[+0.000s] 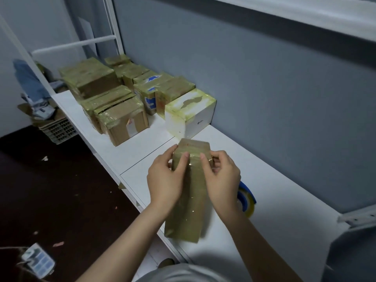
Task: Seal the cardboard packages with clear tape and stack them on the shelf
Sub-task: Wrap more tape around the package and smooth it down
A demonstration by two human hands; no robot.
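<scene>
- Gripping the tall taped package (189, 190) from both sides: left hand (164, 180) curled round its left face, right hand (221, 180) curled round its right face, fingertips pressed on the upper front.
- Held upright over the white shelf (284, 220), base close to the shelf's front edge; cannot tell whether touching the surface.
- Just beside the right wrist, lying on the shelf: tape roll (247, 200) with a blue core, partly hidden behind the hand.
- Bare shelf to the right of the roll, and a clear strip between the held package and the white box (191, 115).
- Behind the white box, along the far left of the shelf: taped packages (122, 102) packed close together, some stacked, a few touching the wall.
- Closed at the back by a blue-grey wall (264, 88); white frame bar (75, 44) across the far end.
- Past the front edge, a drop to dark floor (50, 190) with small scraps; slatted crate (59, 130) of clutter at the far left.
</scene>
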